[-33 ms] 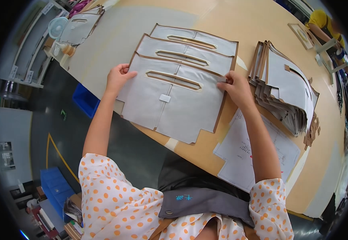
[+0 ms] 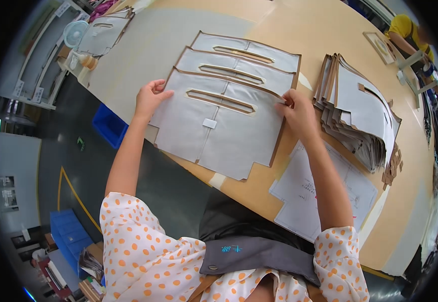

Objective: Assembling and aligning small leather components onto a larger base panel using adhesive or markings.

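Both hands, left hand (image 2: 150, 98) & right hand (image 2: 295, 111), pinch grey panel (image 2: 214, 133) flat; slot runs left-right, prob. slightly tilted.

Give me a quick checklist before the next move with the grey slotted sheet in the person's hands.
1. Left hand grips the left edge of the top grey sheet: ok.
2. Right hand pinches its right edge near the slot: ok.
3. Sheet lies flat, no visible folds: ok.
4. Sheet lines up with the two sheets under it: not ok, they are stepped, each showing its slot.
5. Near edge stays on the table: not ok, it overhangs the edge.
6. Stack of sheets at the right stays apart from the right hand: ok.
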A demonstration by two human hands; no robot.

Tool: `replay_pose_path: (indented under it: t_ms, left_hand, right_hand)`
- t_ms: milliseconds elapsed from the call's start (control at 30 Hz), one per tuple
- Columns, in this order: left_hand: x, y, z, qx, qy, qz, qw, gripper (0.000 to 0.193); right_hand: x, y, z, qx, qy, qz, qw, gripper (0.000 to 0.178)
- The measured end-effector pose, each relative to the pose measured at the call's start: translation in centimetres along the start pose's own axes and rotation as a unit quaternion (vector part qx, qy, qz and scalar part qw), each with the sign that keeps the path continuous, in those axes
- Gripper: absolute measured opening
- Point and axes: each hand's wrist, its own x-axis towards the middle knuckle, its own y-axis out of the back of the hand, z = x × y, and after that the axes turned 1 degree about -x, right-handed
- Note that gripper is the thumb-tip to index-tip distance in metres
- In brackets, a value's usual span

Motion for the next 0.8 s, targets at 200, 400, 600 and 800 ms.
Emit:
replay_pose_path:
  t_ms: [200, 400, 600, 800]
  left_hand:
    - [-3.9, 0.9, 5.1, -0.044, -0.001, 0.015, 0.999, 0.077]
    - [-10.3, -3.5, 13.2, -0.134, -0.017, -0.174, 0.975, 0.012]
    - [-16.1, -16.6, 17.2, -0.062, -0.064, -0.351, 0.932, 0.016]
    - [-19.2, -21.3, 17.3, 0.096, -0.204, -0.207, 0.952, 0.027]
  right_hand:
    - [-9.0, 2.9, -7.0, 0.158, 0.206, 0.162, 0.952, 0.019]
    - [-16.3, 15.2, -4.1, 0.294, -0.037, 0.301, 0.907, 0.019]
    - [-25.0, 21.7, 11.0, 0.295, -0.236, 0.263, 0.888, 0.024]
    - [-26.2, 20.4, 14.3, 0.226, -0.293, 0.223, 0.902, 0.034]
